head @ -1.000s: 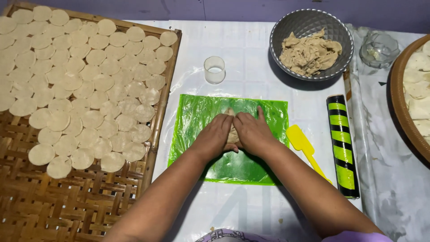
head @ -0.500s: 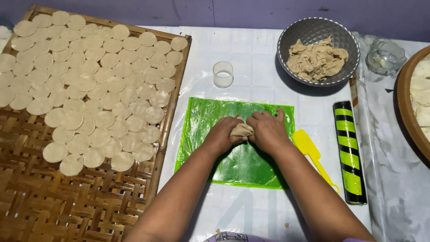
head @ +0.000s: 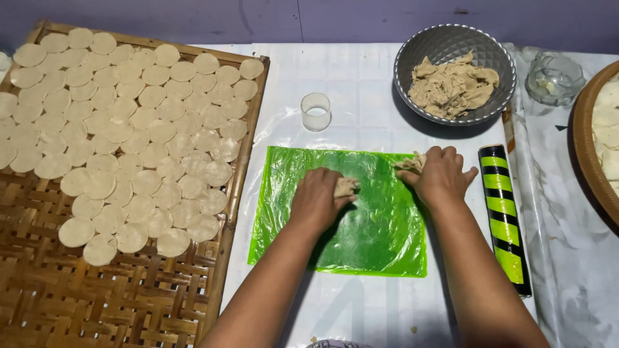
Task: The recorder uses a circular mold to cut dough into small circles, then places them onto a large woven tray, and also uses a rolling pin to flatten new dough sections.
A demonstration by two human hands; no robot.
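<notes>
Nearest to us, both forearms reach up from the bottom edge onto the green plastic sheet [head: 361,225], which lies flat on the white-covered surface [head: 361,77]. Half a second ago our two hands met over one lump of dough at the middle of the sheet; now they are apart, and the dough is in two pieces. Our left hand [head: 316,200] sits at the sheet's middle left, its fingers [head: 327,177] curled narrow around a small dough piece [head: 345,187] that pokes out on its right side. Our right hand [head: 442,175] is at the sheet's far right corner, its fingers [head: 433,154] closed on a second dough piece [head: 411,164].

Between the hands the sheet is bare, and so is its near half apart from our arms. Just right of the right hand lies the black and green striped rolling pin [head: 505,216], running near to far, close to the sheet's right edge. To the left, the woven bamboo tray [head: 129,296] borders the sheet closely; its near part is free, its far part is covered with flat dough rounds [head: 129,129].

Farther off, a small clear ring cutter [head: 316,111] stands just beyond the sheet's far edge. At the far right sit the grey bowl [head: 412,58] of dough, a glass dish [head: 553,76], and a second tray's rim [head: 583,154] at the right edge.
</notes>
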